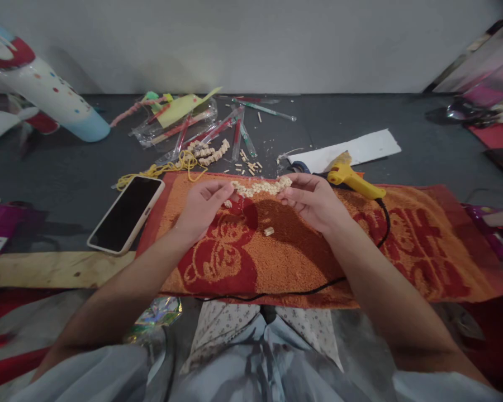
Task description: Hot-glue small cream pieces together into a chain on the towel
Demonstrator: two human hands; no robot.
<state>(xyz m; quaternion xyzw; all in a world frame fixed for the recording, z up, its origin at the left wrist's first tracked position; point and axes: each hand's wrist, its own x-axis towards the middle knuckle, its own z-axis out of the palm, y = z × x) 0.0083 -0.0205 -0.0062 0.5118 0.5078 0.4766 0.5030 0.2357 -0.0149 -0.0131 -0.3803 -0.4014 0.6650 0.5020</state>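
Both my hands hold a strip of small pale beads or wood pieces [260, 187] joined in a row, just above an orange and red towel [423, 240]. My left hand [203, 204] pinches the strip's left end. My right hand [312, 200] pinches its right end. One loose pale piece [269, 230] lies on the towel below the strip.
A yellow glue gun [354, 177] with a black cord lies right of my right hand, by a white paper [360, 148]. A phone [126, 213] lies face up at left. Behind are more pale pieces [209, 152], yellow cord [163, 170] and plastic-wrapped sticks [193, 125]. A wooden plank [46, 269] lies at lower left.
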